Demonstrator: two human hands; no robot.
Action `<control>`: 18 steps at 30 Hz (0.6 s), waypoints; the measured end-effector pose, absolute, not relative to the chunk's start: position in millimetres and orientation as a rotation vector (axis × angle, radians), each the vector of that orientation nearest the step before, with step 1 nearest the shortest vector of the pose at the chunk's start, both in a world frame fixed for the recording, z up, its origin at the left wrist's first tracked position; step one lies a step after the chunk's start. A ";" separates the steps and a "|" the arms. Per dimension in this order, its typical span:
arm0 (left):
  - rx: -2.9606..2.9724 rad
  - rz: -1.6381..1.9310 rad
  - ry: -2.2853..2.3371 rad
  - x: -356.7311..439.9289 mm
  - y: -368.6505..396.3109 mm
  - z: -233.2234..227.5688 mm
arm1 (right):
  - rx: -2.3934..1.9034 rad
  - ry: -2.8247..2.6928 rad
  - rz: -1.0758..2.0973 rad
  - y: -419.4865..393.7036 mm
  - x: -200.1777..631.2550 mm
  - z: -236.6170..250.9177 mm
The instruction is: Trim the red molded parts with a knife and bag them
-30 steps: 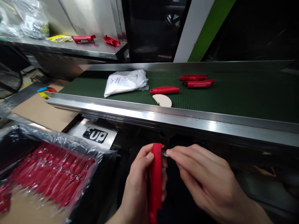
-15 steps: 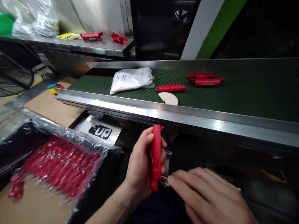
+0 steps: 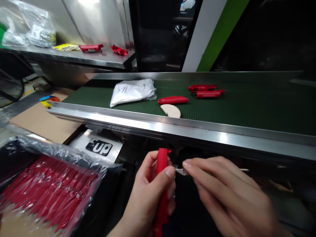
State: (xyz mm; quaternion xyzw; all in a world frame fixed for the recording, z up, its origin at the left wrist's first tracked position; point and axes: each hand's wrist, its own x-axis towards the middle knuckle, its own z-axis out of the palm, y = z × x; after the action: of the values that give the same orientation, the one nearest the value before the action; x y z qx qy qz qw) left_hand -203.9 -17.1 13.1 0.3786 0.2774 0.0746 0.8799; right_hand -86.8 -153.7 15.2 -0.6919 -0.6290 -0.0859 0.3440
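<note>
- Below the near rail of the conveyor (image 3: pixel 172 130), left hand (image 3: pixel 150 194) is wrapped around a red plastic handle (image 3: pixel 161 184), held upright, thumb pressed on its front.
- Right hand (image 3: pixel 229 194) pinches a small metal blade (image 3: pixel 179 171) between thumb and fingertip, tip just beside the handle's right edge, about touching.
- On the green belt (image 3: pixel 259 105): three more red handles (image 3: pixel 172 100), a white bag (image 3: pixel 132 91) toward the left end, a pale half-round piece (image 3: pixel 171 110) near the front rail.
- Lower left: bag-lined box (image 3: pixel 19 154) with rows of red handles under plastic.
- Risk: blade is tiny and the pinch is shallow; it could slip and drop into the dark gap under the rail.
- Risk: left fingers sit close to the blade edge; a skewed push could nick them or jam the part.
</note>
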 end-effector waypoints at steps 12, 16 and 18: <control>0.840 0.115 0.576 -212.0 -26.3 13.1 | -1.850 -1.644 -0.348 -151.7 -83.7 18.1; 0.826 0.122 0.605 -212.2 -29.2 14.0 | -1.852 -1.641 -0.364 -152.0 -84.6 18.2; 0.840 0.118 0.614 -211.9 -29.9 14.0 | -1.851 -1.644 -0.371 -151.6 -85.1 18.2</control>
State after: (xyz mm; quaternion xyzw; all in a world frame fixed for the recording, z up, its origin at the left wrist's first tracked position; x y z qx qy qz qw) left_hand -211.9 -29.9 14.0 0.4012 0.2930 0.0566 0.8660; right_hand -85.1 -151.6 18.2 -0.7022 -0.6236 -0.1406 0.3136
